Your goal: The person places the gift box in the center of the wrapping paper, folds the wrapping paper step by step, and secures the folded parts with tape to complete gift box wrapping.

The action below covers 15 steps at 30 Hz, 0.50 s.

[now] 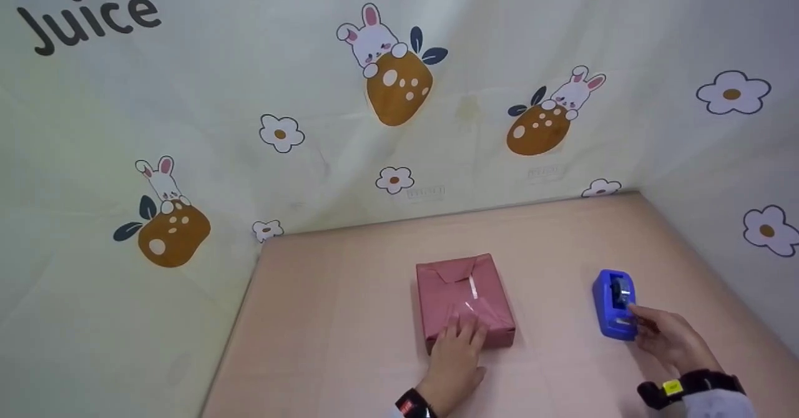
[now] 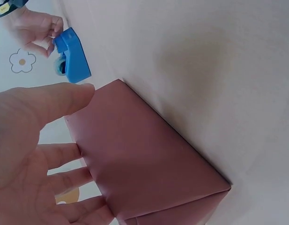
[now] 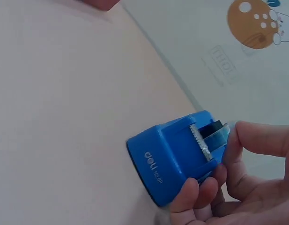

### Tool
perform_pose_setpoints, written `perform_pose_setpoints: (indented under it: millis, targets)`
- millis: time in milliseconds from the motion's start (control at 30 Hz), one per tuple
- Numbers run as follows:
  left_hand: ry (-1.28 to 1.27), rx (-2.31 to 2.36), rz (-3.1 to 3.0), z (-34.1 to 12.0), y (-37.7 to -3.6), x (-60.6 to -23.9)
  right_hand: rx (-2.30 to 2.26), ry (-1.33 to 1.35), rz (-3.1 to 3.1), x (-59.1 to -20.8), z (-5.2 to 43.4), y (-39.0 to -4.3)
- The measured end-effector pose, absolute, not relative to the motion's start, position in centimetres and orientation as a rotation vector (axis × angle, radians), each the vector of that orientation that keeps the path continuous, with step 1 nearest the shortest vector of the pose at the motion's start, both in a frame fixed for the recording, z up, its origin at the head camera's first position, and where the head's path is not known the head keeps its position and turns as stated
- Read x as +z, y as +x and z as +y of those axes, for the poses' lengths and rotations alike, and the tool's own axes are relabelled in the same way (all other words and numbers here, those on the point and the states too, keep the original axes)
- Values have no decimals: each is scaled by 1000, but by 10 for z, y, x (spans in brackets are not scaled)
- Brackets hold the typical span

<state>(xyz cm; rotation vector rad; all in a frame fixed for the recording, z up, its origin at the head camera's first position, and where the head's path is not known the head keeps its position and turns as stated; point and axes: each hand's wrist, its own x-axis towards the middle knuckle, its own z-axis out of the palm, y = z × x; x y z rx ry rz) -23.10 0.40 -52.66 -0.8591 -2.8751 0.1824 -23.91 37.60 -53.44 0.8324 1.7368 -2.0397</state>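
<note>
A box [image 1: 462,293] wrapped in dark pink paper lies on the table, with a folded flap and shiny strips of clear tape on top. My left hand [image 1: 454,359] rests on its near edge, fingers stretched over the top; in the left wrist view the thumb [image 2: 64,101] stands apart from the fingers. To the right is a blue tape dispenser [image 1: 605,306] with a toothed cutter [image 3: 200,142]. My right hand [image 1: 674,340] is at the dispenser's near right side. Its thumb and forefinger pinch the clear tape [image 3: 221,135] by the roll, while other fingertips touch the dispenser's side.
A pinkish-beige cover lies over the table [image 1: 337,318]. Pale curtain-like walls [image 1: 474,174] printed with rabbits, fruit and flowers rise along the back, left and right. Each wrist wears a dark strap; the right strap [image 1: 705,382] has a yellow tag.
</note>
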Motion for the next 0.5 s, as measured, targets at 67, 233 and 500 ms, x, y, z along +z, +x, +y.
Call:
perform_pose_setpoints:
  millis: [67, 233, 500]
  targets:
    - [-860, 189, -2870, 4, -230, -527, -2046, 821, 1736, -532, 375, -239]
    - [-869, 182, -2871, 4, -230, -527, -2110, 809, 1750, -535, 369, -233]
    - [-880, 198, -2867, 4, -229, -524, -2261, 841, 1773, -546, 355, -223]
